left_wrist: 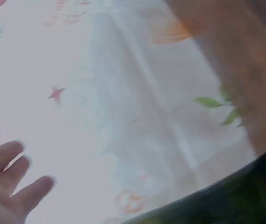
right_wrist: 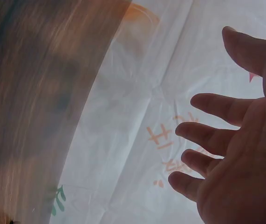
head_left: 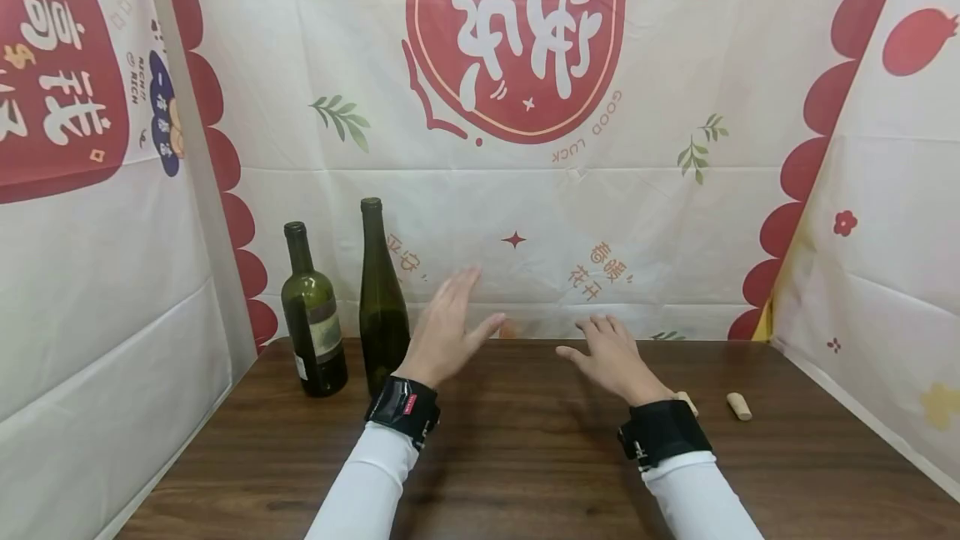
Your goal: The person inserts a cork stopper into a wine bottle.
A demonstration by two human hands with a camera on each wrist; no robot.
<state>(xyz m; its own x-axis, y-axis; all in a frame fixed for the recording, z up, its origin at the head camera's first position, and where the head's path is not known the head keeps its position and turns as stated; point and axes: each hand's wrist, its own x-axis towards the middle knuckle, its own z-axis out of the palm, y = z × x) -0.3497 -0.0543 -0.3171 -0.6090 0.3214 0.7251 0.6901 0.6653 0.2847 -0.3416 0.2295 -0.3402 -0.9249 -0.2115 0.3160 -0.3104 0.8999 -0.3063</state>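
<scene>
My left hand (head_left: 441, 332) is raised over the table with fingers extended and thumb spread, holding nothing. Just left of it stands a tall slim green glass bottle (head_left: 381, 307), its lower part partly behind my wrist. A shorter green wine bottle (head_left: 313, 323) with a pale label stands further left, upright. My right hand (head_left: 611, 357) hovers over the right half of the table, fingers spread and nothing in them. By its wrist lies a cork (head_left: 738, 407), and a second cork (head_left: 686, 403) is partly hidden behind the wrist band. The right wrist view shows the palm and spread fingers (right_wrist: 207, 135).
The dark wooden table (head_left: 517, 457) runs back to a printed white cloth (head_left: 525, 198) that hangs behind it. Further cloths hang at the left (head_left: 112, 290) and right (head_left: 877, 290) sides.
</scene>
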